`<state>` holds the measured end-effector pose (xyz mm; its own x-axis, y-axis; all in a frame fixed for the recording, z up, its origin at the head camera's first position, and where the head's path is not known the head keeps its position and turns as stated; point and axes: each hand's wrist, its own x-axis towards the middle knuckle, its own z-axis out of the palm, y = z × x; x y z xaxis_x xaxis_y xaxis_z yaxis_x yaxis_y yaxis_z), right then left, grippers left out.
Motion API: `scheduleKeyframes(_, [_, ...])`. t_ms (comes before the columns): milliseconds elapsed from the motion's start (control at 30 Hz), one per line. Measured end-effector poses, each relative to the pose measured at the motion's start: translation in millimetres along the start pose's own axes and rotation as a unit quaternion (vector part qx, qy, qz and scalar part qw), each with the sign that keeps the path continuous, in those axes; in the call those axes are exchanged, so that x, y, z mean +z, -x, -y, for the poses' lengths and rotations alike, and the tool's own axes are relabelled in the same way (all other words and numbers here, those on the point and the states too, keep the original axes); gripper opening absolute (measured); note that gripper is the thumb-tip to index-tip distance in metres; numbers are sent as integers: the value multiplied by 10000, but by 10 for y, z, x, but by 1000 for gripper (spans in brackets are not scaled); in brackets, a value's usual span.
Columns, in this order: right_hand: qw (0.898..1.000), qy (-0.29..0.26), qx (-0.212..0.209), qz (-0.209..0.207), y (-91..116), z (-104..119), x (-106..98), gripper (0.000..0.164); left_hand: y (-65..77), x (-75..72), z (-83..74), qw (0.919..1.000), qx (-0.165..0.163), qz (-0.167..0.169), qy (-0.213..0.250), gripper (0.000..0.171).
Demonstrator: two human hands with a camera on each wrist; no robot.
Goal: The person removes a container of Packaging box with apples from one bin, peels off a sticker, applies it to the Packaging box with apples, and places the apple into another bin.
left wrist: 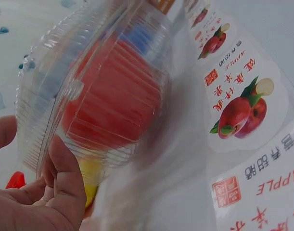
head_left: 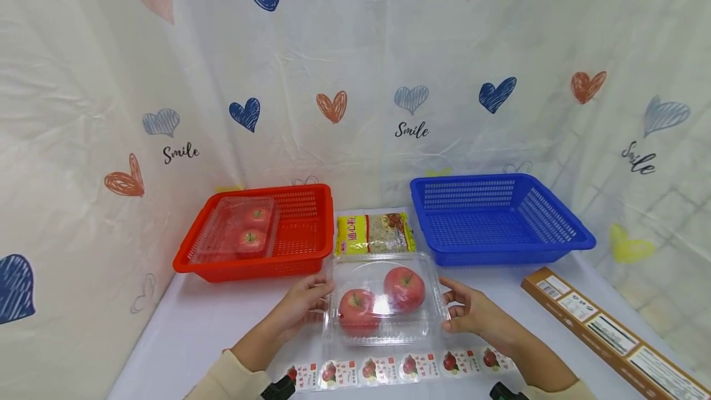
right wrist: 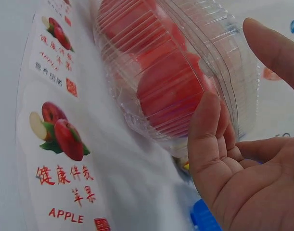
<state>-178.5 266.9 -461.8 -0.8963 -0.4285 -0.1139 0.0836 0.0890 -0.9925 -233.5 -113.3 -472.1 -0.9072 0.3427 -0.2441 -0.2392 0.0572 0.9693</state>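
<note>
Left hand (head_left: 302, 304), right hand (head_left: 472, 312) gripping clear box (head_left: 382, 302) between them

Two apples (head_left: 404, 289) are sitting inside; stickers (head_left: 379, 370) are lying between the wrists (head_left: 262, 343). Beyond the left hand a red basket (head_left: 302, 227) is standing; beyond the right, a blue basket (head_left: 472, 218).

The head view looks forward and down from above and behind both hands, far enough back to take in the left hand (head_left: 302, 307), the right hand (head_left: 472, 310), the clear box (head_left: 402, 329) between them and the curtain (head_left: 355, 36) beyond. The left wrist view sits close beside the left hand, tipped sideways and facing inward; the right wrist view, just as near and also tipped, faces inward from the right hand. Both share the box's side and the label strip (head_left: 339, 374) on the person's side of the hands.
</note>
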Motion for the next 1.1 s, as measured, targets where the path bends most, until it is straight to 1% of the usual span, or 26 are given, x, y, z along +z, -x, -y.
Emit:
scheduleKeyframes(167, [9999,-96,41,29,-54,-61,-39,98,-47,7,46,9998,-143,-93,108,54])
scheduleKeyframes(300, [9997,-207,48,86,-79,-108,-66,98,-59,0,80,9998,-116,-103,129,60])
scheduleKeyframes(467, [9995,-302,95,57,-88,-134,-77,95,-94,0,93,9997,-159,-146,102,61])
scheduleKeyframes(600, [9991,-422,28,83,-91,-139,-84,93,-107,10,94,9997,-113,-153,141,61])
scheduleKeyframes(667, [9990,-420,-8,120,-83,-149,-83,93,-88,13,108,9998,-45,-130,161,59])
scheduleKeyframes(733, [9994,-322,-29,139,-84,-156,-98,92,-74,7,123,9999,63,-116,36,55])
scheduleKeyframes(833, [9998,-108,-40,173,-81,-158,-138,90,-52,-38,156,9984,162,-77,-535,49])
scheduleKeyframes(867, [9998,-56,-3,174,-80,-155,-150,89,-41,-65,173,9962,168,-55,-857,47])
scheduleKeyframes(900, [9999,-5,40,166,-78,-153,-158,88,-17,-99,188,9922,152,-24,-1239,45])
scheduleKeyframes(967, [9998,61,119,152,-75,-150,-162,87,53,-178,215,9796,97,86,-2004,42])
scheduleKeyframes(1033, [9997,113,203,108,-73,-143,-150,84,149,-264,240,9641,48,223,-2645,39])
scheduleKeyframes(1067, [9996,134,216,90,-72,-140,-139,83,206,-310,247,9561,38,290,-2914,37])
scheduleKeyframes(1100, [9996,151,227,77,-73,-139,-129,83,268,-351,246,9505,20,350,-3087,37])
